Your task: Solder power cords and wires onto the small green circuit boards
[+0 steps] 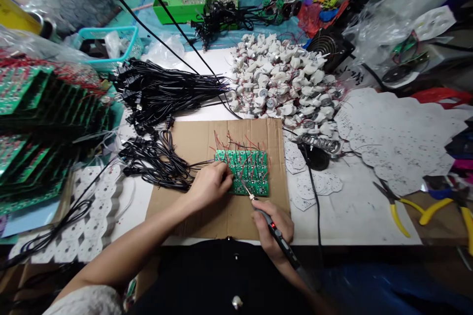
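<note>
A green circuit board panel (261, 173) with red and black wires standing out of it lies on a flat piece of cardboard (229, 224). Closed in a pinch, my left hand (211, 179) is at the panel's left side. Its fingertips are over the board, and what they hold is hidden. Black cables (157, 162) run from the left up to this hand. My right hand (275, 229) grips a soldering iron (276, 232) with a small red light. The iron's tip points up and left, over the lower middle of the panel; whether it touches cannot be told.
Stacked green boards (33, 157) stand at the left. Behind the cardboard are bundled black power cords (166, 91) and a heap of white motor-like parts (281, 78). A solder coil (320, 143), white scalloped sheets (399, 133) and yellow-handled cutters (395, 209) lie right. Dark cords (144, 15) hang across.
</note>
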Demonstrator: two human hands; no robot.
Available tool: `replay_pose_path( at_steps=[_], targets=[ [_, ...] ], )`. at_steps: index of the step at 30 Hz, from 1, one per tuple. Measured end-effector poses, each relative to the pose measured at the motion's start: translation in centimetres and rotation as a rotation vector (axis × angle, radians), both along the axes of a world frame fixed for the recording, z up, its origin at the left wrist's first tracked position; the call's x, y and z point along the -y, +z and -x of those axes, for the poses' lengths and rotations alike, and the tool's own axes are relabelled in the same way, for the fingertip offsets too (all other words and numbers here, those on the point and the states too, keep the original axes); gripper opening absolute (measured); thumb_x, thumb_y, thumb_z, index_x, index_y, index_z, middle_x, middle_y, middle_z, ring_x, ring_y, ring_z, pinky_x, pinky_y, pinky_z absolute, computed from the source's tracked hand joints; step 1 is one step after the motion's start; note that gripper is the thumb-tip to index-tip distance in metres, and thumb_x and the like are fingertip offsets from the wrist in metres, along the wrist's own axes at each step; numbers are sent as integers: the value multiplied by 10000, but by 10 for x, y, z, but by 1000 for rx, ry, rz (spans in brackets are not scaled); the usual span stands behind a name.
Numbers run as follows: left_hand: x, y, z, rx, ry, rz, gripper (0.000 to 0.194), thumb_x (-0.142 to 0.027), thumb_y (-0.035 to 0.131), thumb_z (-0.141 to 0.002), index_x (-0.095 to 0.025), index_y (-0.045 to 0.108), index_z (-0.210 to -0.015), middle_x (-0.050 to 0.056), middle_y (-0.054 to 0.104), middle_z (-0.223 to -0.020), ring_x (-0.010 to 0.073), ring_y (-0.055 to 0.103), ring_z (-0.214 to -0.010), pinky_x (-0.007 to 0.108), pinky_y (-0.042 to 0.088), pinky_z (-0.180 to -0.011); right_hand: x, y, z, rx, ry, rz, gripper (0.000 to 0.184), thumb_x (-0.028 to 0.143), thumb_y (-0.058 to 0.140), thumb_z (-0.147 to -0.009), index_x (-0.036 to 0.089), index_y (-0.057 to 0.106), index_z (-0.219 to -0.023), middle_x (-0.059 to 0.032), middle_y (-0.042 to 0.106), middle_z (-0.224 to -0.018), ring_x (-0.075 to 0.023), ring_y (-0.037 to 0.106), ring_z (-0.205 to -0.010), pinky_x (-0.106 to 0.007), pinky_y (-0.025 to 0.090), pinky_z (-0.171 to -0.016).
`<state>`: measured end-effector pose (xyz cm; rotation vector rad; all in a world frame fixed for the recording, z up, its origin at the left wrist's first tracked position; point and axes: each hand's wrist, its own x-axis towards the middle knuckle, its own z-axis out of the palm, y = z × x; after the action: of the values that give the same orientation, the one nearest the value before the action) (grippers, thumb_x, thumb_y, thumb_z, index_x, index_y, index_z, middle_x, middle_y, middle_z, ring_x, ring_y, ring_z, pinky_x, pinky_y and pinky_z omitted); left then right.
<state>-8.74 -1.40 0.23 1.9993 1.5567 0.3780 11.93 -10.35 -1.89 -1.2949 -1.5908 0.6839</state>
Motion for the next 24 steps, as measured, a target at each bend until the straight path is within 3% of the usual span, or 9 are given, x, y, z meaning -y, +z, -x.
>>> replay_pose_path(
  at_steps=[8, 24],
  targets=[
    [-3, 0, 0, -5, -18, 5, 116, -163, 547, -872, -195, 555, -761, 33, 607, -769, 181, 565, -726, 290, 411, -662, -2, 0, 3, -6, 6, 71, 191, 193, 607, -951, 247, 715, -1098, -11, 778, -805, -157, 743, -645, -275, 613, -652],
    [-6, 13, -5, -129, 0, 117, 110, -169, 525, -881, -184, 593, -796, 53, 643, -830, 195, 605, -795, 288, 435, -725, -9, 4, 6, -10, 30, -63, 216, 119, 604, -925, 223, 716, -1079, -15, 768, -831, -146, 741, -711, -254, 616, -701]
  ],
)
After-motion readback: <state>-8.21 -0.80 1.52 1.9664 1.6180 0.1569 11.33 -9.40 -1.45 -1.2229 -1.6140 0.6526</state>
